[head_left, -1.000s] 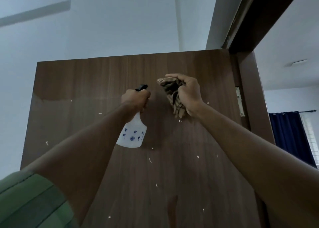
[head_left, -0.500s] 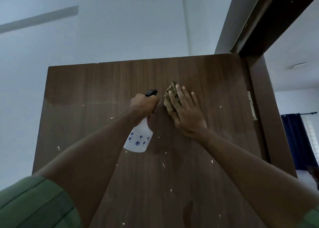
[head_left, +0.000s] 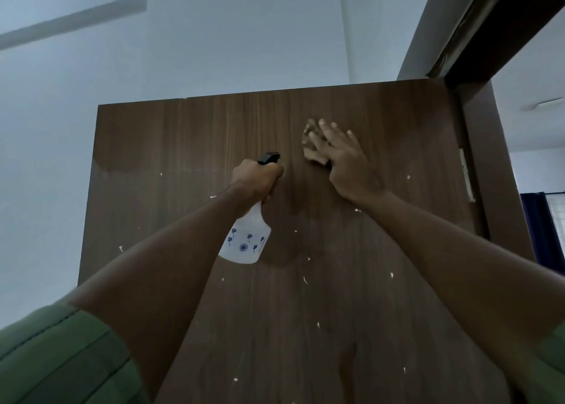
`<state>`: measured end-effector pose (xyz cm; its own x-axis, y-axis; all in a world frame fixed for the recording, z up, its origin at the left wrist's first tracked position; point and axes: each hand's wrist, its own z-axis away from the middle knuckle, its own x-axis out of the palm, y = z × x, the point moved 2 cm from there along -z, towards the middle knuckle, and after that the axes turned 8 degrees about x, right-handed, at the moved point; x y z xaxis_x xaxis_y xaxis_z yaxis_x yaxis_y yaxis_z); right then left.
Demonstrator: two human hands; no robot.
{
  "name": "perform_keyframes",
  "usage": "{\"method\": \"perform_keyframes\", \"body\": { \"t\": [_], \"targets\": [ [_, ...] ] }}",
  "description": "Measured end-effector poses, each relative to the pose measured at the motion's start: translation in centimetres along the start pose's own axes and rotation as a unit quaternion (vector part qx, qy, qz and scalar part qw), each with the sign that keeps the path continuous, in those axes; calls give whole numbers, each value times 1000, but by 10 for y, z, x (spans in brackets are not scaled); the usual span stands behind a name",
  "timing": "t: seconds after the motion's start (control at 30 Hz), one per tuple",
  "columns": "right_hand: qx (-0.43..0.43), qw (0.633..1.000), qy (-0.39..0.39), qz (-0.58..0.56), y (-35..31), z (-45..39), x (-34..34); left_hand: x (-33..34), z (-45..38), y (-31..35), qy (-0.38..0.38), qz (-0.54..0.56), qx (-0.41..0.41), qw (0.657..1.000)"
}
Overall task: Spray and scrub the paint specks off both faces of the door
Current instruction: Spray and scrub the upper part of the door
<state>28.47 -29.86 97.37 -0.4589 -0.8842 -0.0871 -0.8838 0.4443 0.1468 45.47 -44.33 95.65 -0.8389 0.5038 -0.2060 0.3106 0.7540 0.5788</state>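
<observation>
Right hand (head_left: 345,162): fingers spread flat, pressing cloth (head_left: 312,146) on door (head_left: 367,281)
Left hand (head_left: 255,178): gripping spray bottle (head_left: 246,240), just beside right
Below hands: paint specks (head_left: 305,279)
Right of hand: door frame (head_left: 501,189)

Brown wooden door (head_left: 351,312), white paint specks (head_left: 305,279) scattered across it
</observation>
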Motion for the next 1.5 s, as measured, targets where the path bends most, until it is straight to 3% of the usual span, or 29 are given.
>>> {"method": "perform_keyframes", "body": {
  "t": [0.07,0.17,0.23,0.3,0.4,0.43,0.47,0.57,0.63,0.77,1.0,1.17,1.23,1.33,1.5],
  "targets": [
    [34,999,19,-15,-18,9,8,-5,1,-3,7,-4,1,1000],
    [-206,977,-56,1,-47,73,34,-11,1,-9,7,-18,1,1000],
    [-300,947,-113,10,-44,79,31,-16,0,-12,9,-30,-2,999],
    [-233,969,-77,-9,-39,47,24,-20,0,-14,16,-33,-6,999],
    [23,999,-23,-43,-49,5,22,-25,2,-15,20,-37,-11,999],
    [52,997,-11,-49,-59,6,26,-25,3,-15,19,-41,-11,999],
    [30,998,-14,-54,-69,13,33,-25,4,-15,19,-42,-10,999],
    [-178,978,-104,-39,-80,54,42,-22,8,-12,-5,-47,-4,999],
    [-214,970,-112,-20,-63,48,33,-17,12,-8,-19,-49,3,999],
    [-52,997,-53,-12,-29,26,13,-7,16,6,-15,-33,4,999],
    [-28,998,-37,39,30,68,-17,47,18,24,-48,-36,-2,998],
    [151,989,4,0,81,78,-50,85,18,36,-74,-2,-2,997],
    [181,983,19,-9,80,76,-50,89,19,38,-73,-4,0,997],
    [164,986,9,-32,62,74,-42,84,22,36,-71,-10,-4,997],
    [24,999,-41,-2,12,58,-6,48,25,15,-32,-42,-19,998]
  ]
}}
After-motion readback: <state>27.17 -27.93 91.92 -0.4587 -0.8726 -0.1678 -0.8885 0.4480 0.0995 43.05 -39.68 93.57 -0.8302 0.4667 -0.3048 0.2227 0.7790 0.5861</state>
